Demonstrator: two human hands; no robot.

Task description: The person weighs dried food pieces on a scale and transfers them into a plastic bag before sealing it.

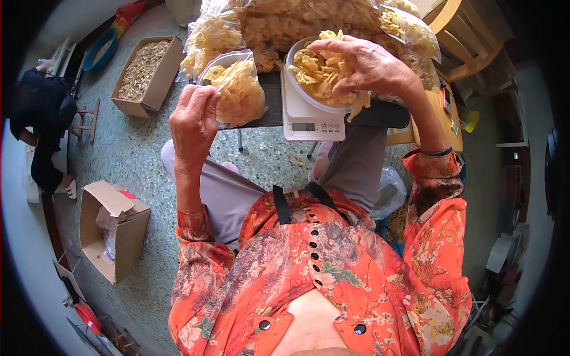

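Note:
My left hand pinches the upper edge of a clear plastic bag filled with pale yellow dried slices. The bag's mouth faces up, and its base rests near the front edge of a dark table. My right hand is over a round white bowl of similar dried slices. Its thumb and fingers are spread wide around the heap; the palm side is hidden. A few slices hang over the bowl's rim below the wrist. Under the bowl is a white digital scale, its display too small to read.
More filled bags and a large heap of slices cover the table's back. On the floor at left are a carton of brown flakes and a cardboard box. A wooden chair stands at right; another person is at far left.

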